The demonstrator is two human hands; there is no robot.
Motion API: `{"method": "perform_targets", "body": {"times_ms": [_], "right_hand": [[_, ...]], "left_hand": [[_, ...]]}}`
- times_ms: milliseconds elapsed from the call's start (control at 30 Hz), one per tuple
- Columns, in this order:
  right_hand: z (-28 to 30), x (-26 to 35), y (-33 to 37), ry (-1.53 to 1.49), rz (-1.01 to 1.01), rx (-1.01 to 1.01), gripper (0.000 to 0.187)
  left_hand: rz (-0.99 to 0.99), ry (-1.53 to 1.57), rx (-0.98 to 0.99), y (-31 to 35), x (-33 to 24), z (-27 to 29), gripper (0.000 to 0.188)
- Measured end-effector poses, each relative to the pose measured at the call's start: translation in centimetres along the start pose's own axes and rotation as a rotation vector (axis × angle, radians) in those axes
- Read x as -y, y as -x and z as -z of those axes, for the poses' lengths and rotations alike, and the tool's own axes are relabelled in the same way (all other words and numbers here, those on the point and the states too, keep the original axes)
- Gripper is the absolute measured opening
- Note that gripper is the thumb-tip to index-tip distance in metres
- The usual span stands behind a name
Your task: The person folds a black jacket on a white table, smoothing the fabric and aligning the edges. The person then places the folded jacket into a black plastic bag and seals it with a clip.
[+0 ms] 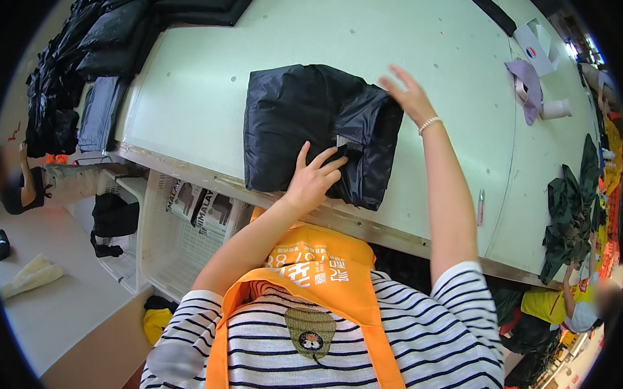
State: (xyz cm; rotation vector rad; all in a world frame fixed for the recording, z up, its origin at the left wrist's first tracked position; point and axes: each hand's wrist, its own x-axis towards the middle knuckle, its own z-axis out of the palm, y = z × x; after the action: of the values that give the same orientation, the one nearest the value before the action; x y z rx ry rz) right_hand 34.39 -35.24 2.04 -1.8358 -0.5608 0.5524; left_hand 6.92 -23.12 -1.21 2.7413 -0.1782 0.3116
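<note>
A folded black garment [290, 117] of shiny, padded-looking fabric lies on the pale green table [460, 131], close to its near edge. My left hand [315, 177] rests on the garment's lower middle with fingers spread, beside a small pale label [341, 141] in an opening of the fabric. At the garment's far right corner is my right hand [409, 98], a beaded bracelet on its wrist. Its fingers are apart and hold nothing; whether the palm touches the fabric I cannot tell.
Black garments [116, 40] are piled at the far left. Plastic crates [150, 236] stand below the table's left edge. On the right lie a pen [480, 207], a purple cloth [526, 89], a white box [537, 48] and dark green fabric [565, 205]. Other people stand at both sides.
</note>
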Motion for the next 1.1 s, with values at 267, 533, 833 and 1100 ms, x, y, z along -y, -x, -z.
{"method": "perform_targets", "body": {"times_ms": [267,533,833,1100], "right_hand": [[-0.7,-3.8,9.1,0.532,0.052,0.089,0.057],[-4.3,2.0,19.5,0.870,-0.163,0.290,0.064],[-6.4,3.8,9.5,0.569,-0.152,0.107,0.057],[-8.2,0.2,9.1,0.744,-0.006,0.056,0.058]], "left_hand": [[0.340,-0.007,0.106,4.6,-1.0,7.2,0.028],[0.941,0.516,-0.335,8.3,-4.0,3.4,0.125],[0.978,0.425,-0.445,6.6,-6.9,2.0,0.124],[1.272,0.767,-0.621,7.5,-7.2,0.0,0.116]]}}
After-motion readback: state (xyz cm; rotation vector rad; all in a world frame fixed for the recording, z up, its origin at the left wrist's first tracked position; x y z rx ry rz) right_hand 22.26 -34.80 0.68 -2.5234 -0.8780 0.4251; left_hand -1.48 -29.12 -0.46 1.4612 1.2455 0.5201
